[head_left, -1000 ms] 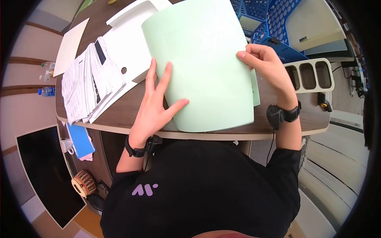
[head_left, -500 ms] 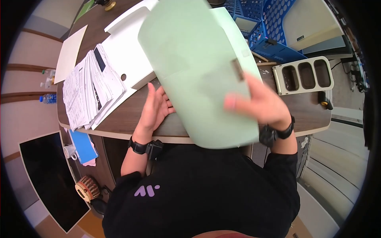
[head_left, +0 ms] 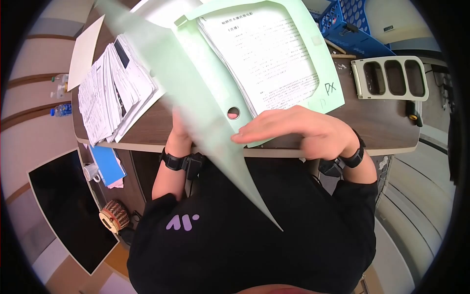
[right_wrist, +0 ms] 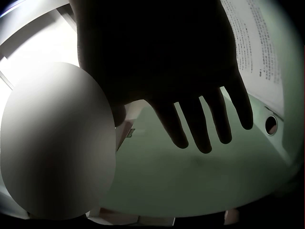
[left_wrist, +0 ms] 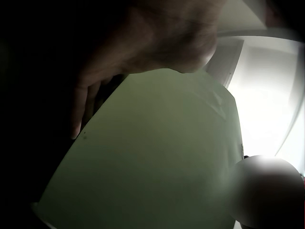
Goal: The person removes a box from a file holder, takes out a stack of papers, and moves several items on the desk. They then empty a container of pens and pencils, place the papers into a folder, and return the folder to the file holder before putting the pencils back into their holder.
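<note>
The right hand [head_left: 306, 130] extends leftward with its fingers straight; the right wrist view shows gaps between all four, and nothing gripped. Its fingertips lie close to the edge of the green cover [head_left: 186, 88]; contact cannot be confirmed. The left hand [head_left: 181, 128] is on the far side of that cover and partly hidden by it; in the left wrist view its visible fingers run fairly straight beside the cover's edge, and the thumb's position cannot be told.

The cover belongs to a green file box [head_left: 320, 54], which lies unfolded on the desk [head_left: 379, 130] in front of the person. The cover stands raised and tilted, blurred, its lower corner overhanging the person's black shirt [head_left: 240, 255]. A round hole [head_left: 233, 113] sits in the strip between the cover and the printed papers [head_left: 264, 59] held inside. Handwritten characters mark the right-hand border.

Left of the box, a stack of loose papers [head_left: 110, 98] overlaps a white box [head_left: 166, 9], which the cover partly conceals. To the right stand a beige holder [head_left: 385, 78] with three compartments and, just below it, a black-and-yellow object [head_left: 413, 112]. A blue basket [head_left: 338, 29] occupies the far right.
</note>
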Available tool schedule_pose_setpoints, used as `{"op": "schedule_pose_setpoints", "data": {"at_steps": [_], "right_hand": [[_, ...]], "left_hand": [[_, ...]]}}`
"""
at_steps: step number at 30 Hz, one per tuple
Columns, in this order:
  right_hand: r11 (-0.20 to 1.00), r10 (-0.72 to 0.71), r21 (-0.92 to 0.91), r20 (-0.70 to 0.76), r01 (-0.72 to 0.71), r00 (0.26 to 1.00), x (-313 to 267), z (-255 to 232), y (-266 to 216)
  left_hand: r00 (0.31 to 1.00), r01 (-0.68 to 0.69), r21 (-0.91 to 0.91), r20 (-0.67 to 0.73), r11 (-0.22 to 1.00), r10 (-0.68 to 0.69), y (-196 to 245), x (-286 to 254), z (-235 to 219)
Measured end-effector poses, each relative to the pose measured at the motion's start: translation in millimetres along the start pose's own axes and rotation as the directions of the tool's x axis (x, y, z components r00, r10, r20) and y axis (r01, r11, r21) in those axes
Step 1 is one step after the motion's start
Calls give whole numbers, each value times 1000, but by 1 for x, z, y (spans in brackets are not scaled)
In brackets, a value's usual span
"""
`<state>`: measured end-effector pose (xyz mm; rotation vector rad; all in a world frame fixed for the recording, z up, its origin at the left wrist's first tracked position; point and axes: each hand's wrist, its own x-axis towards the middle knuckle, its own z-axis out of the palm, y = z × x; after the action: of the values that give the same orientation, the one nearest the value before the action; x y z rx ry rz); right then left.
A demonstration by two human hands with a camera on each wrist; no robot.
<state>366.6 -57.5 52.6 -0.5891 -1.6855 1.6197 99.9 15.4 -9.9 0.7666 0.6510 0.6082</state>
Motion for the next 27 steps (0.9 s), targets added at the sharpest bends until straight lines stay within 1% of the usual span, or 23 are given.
{"op": "schedule_pose_setpoints", "data": {"at_steps": [1, 2, 4, 5, 6, 9, 10, 13, 16, 19, 22, 25, 27], "right_hand": [[988, 66, -142, 9, -64, 998, -2, 1, 1], [912, 170, -350, -152, -214, 974, -1, 8, -9], [754, 120, -627, -158, -194, 980, 0, 8, -5], [642, 95, -745, -155, -179, 983, 0, 9, -3], [632, 46, -761, -156, -149, 987, -2, 14, 7], [483, 29, -867, -124, -122, 992, -6, 32, 33], [475, -5, -874, -115, -99, 993, -5, 36, 41], [440, -6, -890, -135, -119, 991, -2, 43, 57], [405, -24, -900, -185, -159, 982, 2, 50, 66], [432, -45, -885, -213, -173, 976, 5, 54, 69], [732, -5, -647, -315, -211, 949, 13, 45, 55], [685, -82, -700, -346, -199, 935, 31, 20, 26], [581, -230, -801, -332, -144, 915, 51, 0, 14]], "left_hand": [[1000, -3, -2, -3, 1000, 3, -1, -3, -1], [1000, -3, -7, -4, 1000, 2, -3, -5, -1], [1000, -5, -15, -15, 1000, 4, -6, -11, -3], [1000, -4, -18, -18, 1000, 4, -7, -14, -5], [1000, -7, -18, -21, 1000, 7, -7, -15, -5], [1000, -7, -15, -28, 1000, 7, -9, -19, -7], [1000, -8, -16, -30, 1000, 7, -10, -20, -7], [999, -16, -15, -39, 1000, 15, -10, -23, -9], [999, -23, -14, -45, 1000, 22, -11, -24, -11], [998, -29, -17, -47, 999, 29, -11, -24, -12], [998, -36, -17, -50, 999, 35, -12, -24, -12], [998, -45, -12, -53, 999, 44, -11, -24, -12], [997, -51, -5, -50, 999, 51, -12, -23, -11]]}}
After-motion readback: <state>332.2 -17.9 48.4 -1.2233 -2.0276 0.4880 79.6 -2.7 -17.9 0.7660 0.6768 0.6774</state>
